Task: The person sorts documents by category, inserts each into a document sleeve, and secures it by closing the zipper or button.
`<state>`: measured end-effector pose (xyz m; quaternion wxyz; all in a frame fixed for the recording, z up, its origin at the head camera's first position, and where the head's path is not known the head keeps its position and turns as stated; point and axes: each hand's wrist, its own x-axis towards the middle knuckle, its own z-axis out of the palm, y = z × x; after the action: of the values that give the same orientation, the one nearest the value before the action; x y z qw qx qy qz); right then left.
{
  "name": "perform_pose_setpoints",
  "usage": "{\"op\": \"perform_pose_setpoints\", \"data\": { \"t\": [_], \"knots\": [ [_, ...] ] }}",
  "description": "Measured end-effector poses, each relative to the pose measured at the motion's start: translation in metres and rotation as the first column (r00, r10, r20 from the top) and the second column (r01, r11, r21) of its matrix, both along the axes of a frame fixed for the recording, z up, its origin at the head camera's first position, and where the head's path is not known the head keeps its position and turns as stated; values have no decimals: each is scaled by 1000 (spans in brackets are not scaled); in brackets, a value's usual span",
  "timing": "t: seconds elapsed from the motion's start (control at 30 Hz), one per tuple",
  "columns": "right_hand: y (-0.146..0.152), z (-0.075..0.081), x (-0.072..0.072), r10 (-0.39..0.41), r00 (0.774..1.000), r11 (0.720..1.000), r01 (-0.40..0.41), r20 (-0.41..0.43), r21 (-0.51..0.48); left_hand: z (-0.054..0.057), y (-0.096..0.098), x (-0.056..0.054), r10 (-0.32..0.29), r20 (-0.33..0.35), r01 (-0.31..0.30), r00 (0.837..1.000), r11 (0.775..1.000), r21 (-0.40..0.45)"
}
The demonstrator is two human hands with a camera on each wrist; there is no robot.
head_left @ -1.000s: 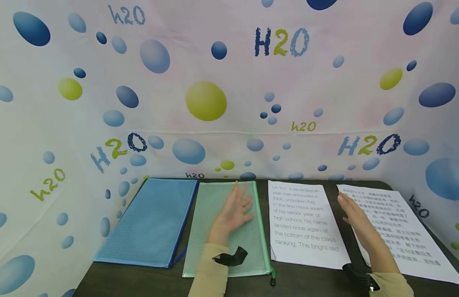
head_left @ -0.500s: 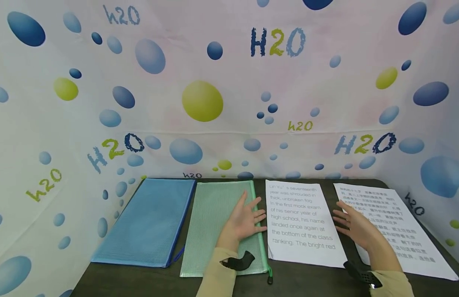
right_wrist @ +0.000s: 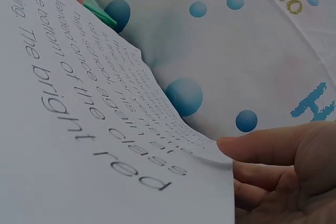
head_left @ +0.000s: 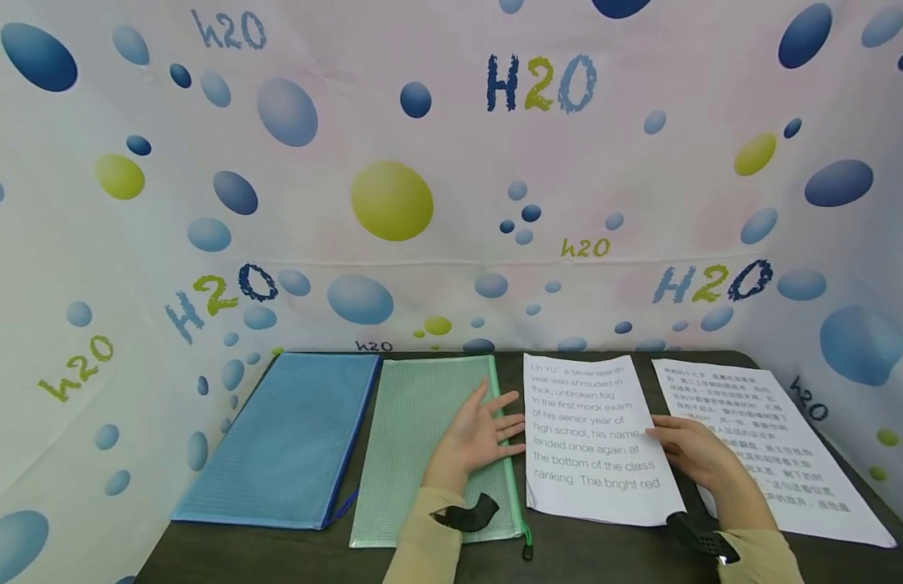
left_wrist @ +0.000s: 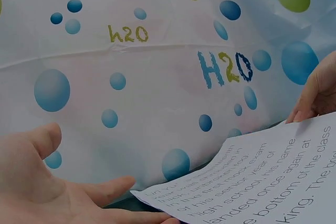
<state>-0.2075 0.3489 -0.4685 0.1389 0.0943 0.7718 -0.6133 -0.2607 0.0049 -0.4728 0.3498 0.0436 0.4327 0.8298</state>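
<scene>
A white sheet with printed English text [head_left: 586, 438] lies in the middle right of the head view. At its right edge my right hand [head_left: 695, 454] pinches it, thumb on top and fingers underneath, as the right wrist view shows with the thumb [right_wrist: 257, 144]. My left hand [head_left: 475, 434] is over the green mesh zip pouch [head_left: 407, 454], fingers spread and mostly straight. Its fingertips reach the sheet's left edge; in the left wrist view the fingers [left_wrist: 113, 190] are at the paper's corner, and I cannot tell whether they touch it.
A blue mesh zip pouch [head_left: 276, 438] lies at the left. On the right is another white sheet with Chinese print [head_left: 794, 462], partly behind my right forearm. All lie on a dark table [head_left: 276, 556] in front of a dotted backdrop [head_left: 451, 162].
My right hand has come down and left from over the Chinese sheet to grip the English sheet's right edge. My left hand has moved right and slightly down towards that sheet's left edge.
</scene>
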Motion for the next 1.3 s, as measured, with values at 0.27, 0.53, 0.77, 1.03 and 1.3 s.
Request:
{"op": "perform_pose_setpoints", "data": {
  "t": [0.27,0.53,0.77,1.03,1.3],
  "knots": [
    [2,0,2,19,999,998,-22,-47,-53,-1,1,-2,2,-31,-3,1000,1000,-19],
    [13,-1,0,-31,999,979,23,-37,-204,7,10,0,85,-86,-97,993,984,-148],
    [18,0,1,-67,997,953,52,-40,-300,25,12,5,157,-243,-234,957,914,-332],
    [24,7,8,-104,994,936,86,-34,-342,38,8,20,66,-632,-502,772,672,-544],
    [33,17,13,-138,988,921,103,-69,-375,39,1,36,-324,-909,-878,261,313,-363]
  ]
}}
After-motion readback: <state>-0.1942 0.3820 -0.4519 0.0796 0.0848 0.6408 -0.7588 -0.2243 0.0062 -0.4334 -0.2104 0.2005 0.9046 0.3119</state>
